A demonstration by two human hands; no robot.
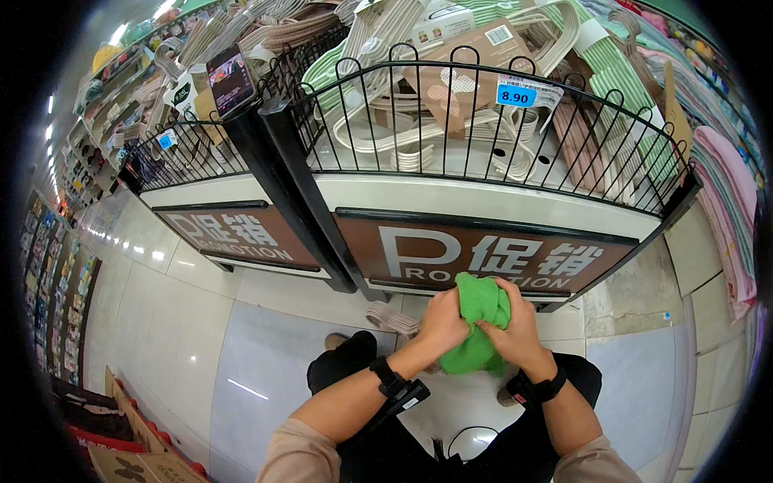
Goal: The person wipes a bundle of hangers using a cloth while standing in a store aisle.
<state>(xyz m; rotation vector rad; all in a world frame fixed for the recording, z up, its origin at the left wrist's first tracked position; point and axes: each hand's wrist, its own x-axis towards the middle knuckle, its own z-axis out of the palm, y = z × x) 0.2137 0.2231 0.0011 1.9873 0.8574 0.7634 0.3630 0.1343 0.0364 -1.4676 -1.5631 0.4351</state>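
Note:
A bunched green cloth (477, 347) is held in both hands above the floor, between my knees. My left hand (445, 322) is closed on its left side with the fingers curled in. From the right, my right hand (513, 329) grips it, the thumb pressing on the front and the fingers over the top. Part of the cloth hangs below the hands. Beige plastic hangers (392, 319) lie on the floor just left of my left hand, partly hidden behind it.
A black wire display bin (447, 175) with bundled hangers (625, 90) stands ahead, a promotion panel (483, 247) below it. A phone (231, 80) rests on its post. Folded textiles (718, 199) hang at right. Cardboard boxes (142, 465) sit at lower left.

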